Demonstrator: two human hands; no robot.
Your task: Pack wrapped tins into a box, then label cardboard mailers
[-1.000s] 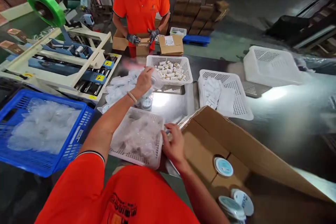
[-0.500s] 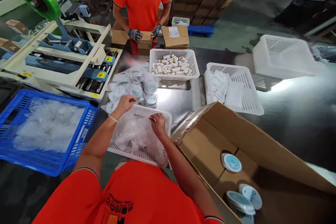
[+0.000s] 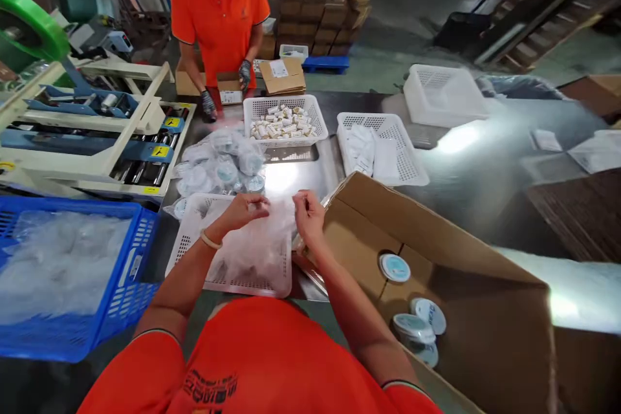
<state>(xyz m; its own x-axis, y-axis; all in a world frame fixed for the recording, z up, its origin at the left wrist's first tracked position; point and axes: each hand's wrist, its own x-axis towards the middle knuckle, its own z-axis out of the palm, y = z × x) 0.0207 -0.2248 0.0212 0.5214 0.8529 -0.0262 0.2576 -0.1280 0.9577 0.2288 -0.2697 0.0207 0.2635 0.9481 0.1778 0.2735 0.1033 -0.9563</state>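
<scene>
Both hands hold a thin clear plastic bag (image 3: 279, 215) over a white perforated basket (image 3: 180, 252) with more clear bags inside. My left hand (image 3: 245, 210) has its fingers pinched at the bag's left side. At its right side my right hand (image 3: 309, 210) is closed on the same bag. Just beyond the basket lies a pile of bagged round discs (image 3: 226, 171). To the right, an open cardboard box (image 3: 359, 226) holds several round white discs with light blue labels (image 3: 395, 267).
Blue crate (image 3: 138, 259) with clear bags at left; roller machine (image 3: 97, 149) behind it. Farther back are a basket of small rolls (image 3: 286, 123), a basket of white packets (image 3: 361, 149) and upturned baskets (image 3: 441, 94). A person (image 3: 218, 19) in orange stands across the table.
My hands have come up with a clear bag stretched between them. The view has shifted right. The person opposite has moved one gloved hand off the small box, down to the table.
</scene>
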